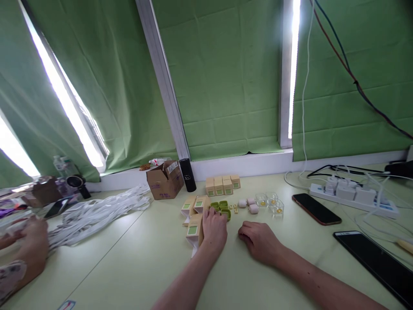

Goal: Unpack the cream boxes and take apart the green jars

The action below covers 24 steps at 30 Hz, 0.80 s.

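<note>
Head view: cups [223, 208] are reached by left hand [214, 227], grip unclear.
Right hand [260, 241] is curled, palm hidden; boxes [194, 229] are best left unbumped.

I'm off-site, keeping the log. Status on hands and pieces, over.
Left hand at the green cups, grip unclear. Right hand loosely curled on the table. Tan boxes crowd the left hand's outer side.
</note>
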Available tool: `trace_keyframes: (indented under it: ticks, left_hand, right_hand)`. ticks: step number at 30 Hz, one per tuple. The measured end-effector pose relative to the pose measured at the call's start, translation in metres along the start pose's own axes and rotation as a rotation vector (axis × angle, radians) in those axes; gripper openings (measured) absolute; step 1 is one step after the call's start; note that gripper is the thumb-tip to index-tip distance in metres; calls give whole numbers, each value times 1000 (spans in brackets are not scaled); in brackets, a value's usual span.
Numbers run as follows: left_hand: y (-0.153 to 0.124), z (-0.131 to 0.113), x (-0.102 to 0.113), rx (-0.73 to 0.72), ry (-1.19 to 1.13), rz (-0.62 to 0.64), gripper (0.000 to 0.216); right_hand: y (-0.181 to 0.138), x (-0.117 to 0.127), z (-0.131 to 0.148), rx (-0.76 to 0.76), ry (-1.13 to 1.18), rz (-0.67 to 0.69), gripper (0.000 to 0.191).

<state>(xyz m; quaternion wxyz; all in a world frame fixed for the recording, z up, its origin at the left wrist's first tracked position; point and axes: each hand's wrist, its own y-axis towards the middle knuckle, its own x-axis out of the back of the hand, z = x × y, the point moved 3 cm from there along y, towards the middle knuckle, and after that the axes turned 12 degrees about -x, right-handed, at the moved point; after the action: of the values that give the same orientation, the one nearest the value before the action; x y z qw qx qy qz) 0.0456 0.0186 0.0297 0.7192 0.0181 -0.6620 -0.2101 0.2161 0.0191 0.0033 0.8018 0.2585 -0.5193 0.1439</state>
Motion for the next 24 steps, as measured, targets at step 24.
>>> trace_keyframes:
  ticks: [24]
  left_hand:
    - [-6, -18, -2, -71, 49, 46, 35]
  right_hand:
    - [0, 0, 0, 9, 8, -11, 27]
